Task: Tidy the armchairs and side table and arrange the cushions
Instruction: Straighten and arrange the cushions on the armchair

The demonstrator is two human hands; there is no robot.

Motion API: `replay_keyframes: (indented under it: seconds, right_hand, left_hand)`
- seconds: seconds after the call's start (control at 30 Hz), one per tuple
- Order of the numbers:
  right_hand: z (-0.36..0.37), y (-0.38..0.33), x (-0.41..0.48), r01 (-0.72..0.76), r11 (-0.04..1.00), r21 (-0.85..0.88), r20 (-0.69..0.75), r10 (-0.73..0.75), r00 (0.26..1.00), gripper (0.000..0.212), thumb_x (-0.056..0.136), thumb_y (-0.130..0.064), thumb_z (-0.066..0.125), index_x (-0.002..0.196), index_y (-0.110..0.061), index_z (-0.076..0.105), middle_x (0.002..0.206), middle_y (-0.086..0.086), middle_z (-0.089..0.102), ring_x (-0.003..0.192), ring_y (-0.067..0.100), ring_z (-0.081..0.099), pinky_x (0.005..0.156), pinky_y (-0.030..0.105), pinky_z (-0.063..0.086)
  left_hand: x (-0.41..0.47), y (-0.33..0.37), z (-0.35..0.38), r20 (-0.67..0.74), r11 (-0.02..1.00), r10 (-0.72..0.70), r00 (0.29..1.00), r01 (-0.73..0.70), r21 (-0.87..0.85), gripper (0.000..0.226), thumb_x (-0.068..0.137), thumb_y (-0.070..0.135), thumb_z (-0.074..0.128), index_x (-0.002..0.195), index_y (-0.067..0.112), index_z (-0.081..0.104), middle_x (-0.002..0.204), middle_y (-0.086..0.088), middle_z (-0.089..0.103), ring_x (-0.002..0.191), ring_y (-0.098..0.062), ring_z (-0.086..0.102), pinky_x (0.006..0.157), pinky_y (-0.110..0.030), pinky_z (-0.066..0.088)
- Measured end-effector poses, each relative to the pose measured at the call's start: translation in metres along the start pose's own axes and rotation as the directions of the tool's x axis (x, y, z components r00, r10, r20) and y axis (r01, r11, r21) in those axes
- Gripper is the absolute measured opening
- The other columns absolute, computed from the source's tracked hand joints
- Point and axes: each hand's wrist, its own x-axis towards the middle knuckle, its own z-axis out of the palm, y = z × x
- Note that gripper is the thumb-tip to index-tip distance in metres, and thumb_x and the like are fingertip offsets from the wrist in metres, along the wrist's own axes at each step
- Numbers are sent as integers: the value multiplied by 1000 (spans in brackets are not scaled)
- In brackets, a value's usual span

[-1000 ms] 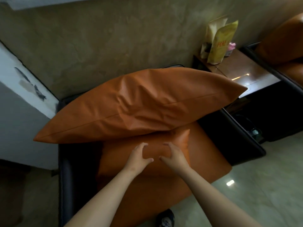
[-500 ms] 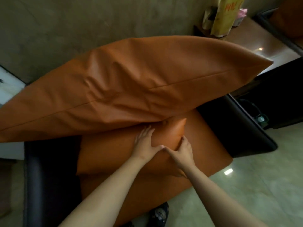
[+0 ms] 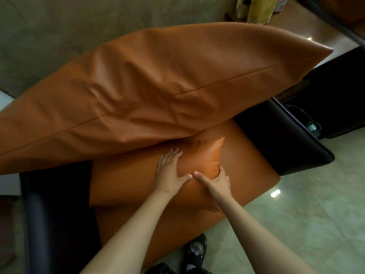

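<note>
In the head view, an armchair (image 3: 250, 161) with an orange seat and dark arms fills most of the frame. A large cushion (image 3: 158, 86) lies tilted across the armchair's back and overhangs both its arms. A small cushion (image 3: 199, 161) sits on the armchair's seat with its far corner tucked under the big one's lower edge.

The left hand (image 3: 169, 167) lies flat on the small cushion, fingers straight, pressing down. The right hand (image 3: 216, 180) has its thumb on top and its fingers curled round the cushion's right edge, gripping it. Beyond the armchair's right arm stands the bench (image 3: 316, 34), with yellow packets (image 3: 258, 10) at its back.

The main risk seems to be the large cushion. It looks loosely balanced, so tugging the small one out from beneath could tip it forward off the armchair. It could also swing its right corner towards the bench and knock the packets. The smooth cover may slip in a one-sided grip.
</note>
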Motion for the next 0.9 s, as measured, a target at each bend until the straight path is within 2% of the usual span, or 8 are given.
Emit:
replay_keyframes:
  seconds: [0.2, 0.47, 0.6, 0.73, 0.83, 0.9]
  right_hand:
    - [25, 22, -44, -56, 998, 34, -67, 58, 996, 124, 54, -80, 69, 150, -22, 18, 147, 11, 31, 136, 34, 33, 109, 51, 34]
    - [83, 60, -134, -119, 988, 99, -118, 131, 984, 121, 63, -70, 73, 149, -8, 15, 146, 16, 29, 137, 35, 27, 111, 46, 29]
    - [107, 78, -163, -134, 988, 73, -77, 140, 987, 120, 64, -68, 73, 146, -2, 16, 144, 18, 29, 136, 36, 29, 110, 43, 31]
    - [103, 81, -164, -143, 985, 92, -14, 145, 989, 119, 64, -68, 73, 145, -2, 16, 145, 18, 28, 135, 36, 31, 110, 46, 34]
    - [82, 75, -161, -72, 981, 180, -77, 88, 993, 118, 66, -62, 76, 149, -8, 12, 148, 17, 25, 136, 36, 30, 110, 49, 34]
    - [64, 67, -155, 14, 991, 134, -160, 7, 987, 117, 68, -60, 75, 151, -9, 12, 151, 16, 24, 139, 35, 26, 112, 47, 30]
  left_hand:
    - [-31, -13, -9, 39, 996, 27, 999, -24, -83, 75, 76, 33, 78, 141, 24, 42, 154, 9, 31, 145, -7, 16, 116, -23, -1]
    - [-106, -50, -27, 128, 988, 117, 985, -103, -111, 74, 74, 21, 80, 138, 26, 43, 152, 11, 32, 144, -3, 16, 116, -22, -5]
    - [-141, -70, -31, 169, 986, 163, 972, -157, -52, 75, 77, 18, 77, 141, 27, 39, 154, 14, 27, 144, 0, 10, 117, -24, -6]
    - [-146, -73, -35, 219, 984, 176, 960, -176, -21, 76, 80, 21, 75, 144, 26, 35, 157, 13, 21, 145, -2, 6, 117, -26, -6]
    - [-137, -64, -36, 232, 989, 149, 961, -147, -28, 73, 81, 30, 74, 144, 25, 36, 157, 11, 21, 146, -4, 7, 118, -28, -3]
    - [-133, -56, -36, 199, 994, 85, 976, -71, -78, 71, 82, 34, 72, 144, 25, 37, 158, 9, 20, 146, -7, 7, 119, -32, 5]
